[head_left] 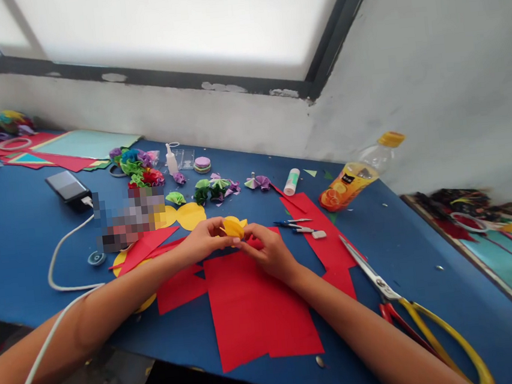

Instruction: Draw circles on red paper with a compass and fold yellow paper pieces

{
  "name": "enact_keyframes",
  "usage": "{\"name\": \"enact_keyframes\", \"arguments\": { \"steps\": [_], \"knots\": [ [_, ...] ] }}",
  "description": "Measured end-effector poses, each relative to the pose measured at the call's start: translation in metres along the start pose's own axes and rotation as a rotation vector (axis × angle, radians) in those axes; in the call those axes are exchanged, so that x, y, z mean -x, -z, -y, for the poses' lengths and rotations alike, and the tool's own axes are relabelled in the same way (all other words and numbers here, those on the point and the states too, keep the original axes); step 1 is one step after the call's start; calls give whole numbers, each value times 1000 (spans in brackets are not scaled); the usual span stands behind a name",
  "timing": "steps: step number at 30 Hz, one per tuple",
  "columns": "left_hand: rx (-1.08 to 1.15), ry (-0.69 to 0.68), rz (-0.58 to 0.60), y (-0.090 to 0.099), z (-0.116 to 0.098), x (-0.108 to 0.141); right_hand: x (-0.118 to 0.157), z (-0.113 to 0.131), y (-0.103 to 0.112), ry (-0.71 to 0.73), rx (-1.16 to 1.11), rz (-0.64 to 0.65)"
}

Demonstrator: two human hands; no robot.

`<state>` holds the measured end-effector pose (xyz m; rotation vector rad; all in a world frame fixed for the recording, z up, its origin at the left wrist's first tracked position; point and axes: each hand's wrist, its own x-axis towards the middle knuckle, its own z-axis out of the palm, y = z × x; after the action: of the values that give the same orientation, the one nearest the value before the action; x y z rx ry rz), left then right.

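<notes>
A small folded yellow paper piece [234, 227] is held up between my two hands, above the red paper sheets [252, 301]. My left hand [206, 238] pinches its left side between thumb and fingers. On the right side, the fingers of my right hand [268, 248] meet its lower edge, the fingertips close together. Round yellow paper shapes [191, 216] lie just behind my left hand. More red paper [181, 288] is spread below my left forearm.
Large open scissors [385, 288] lie at the right, near an orange drink bottle [348, 184]. A glue stick [292, 182], a compass [302, 228], crumpled paper flowers [215, 190] and a phone [68, 187] with a white cable [57, 250] are on the blue table [11, 239].
</notes>
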<state>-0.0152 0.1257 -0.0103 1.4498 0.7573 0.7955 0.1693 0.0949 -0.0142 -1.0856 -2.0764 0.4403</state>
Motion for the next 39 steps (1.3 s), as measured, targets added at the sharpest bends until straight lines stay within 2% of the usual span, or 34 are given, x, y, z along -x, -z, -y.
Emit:
{"name": "enact_keyframes", "arguments": {
  "steps": [9,19,24,28,34,39],
  "knots": [
    [76,76,-26,-4,2,1,0,1,1,2,6,-8],
    [-3,75,-38,-1,6,0,0,2,1,4,9,16],
    [-115,50,19,3,8,0,1,1,0,7,25,25],
    [-275,13,64,9,0,3,3,2,-1,20,40,41],
    [-471,-76,-6,8,-7,7,4,0,-2,16,-33,130],
    [-592,-136,17,8,-7,6,3,-3,-2,-14,-97,106]
  ]
}}
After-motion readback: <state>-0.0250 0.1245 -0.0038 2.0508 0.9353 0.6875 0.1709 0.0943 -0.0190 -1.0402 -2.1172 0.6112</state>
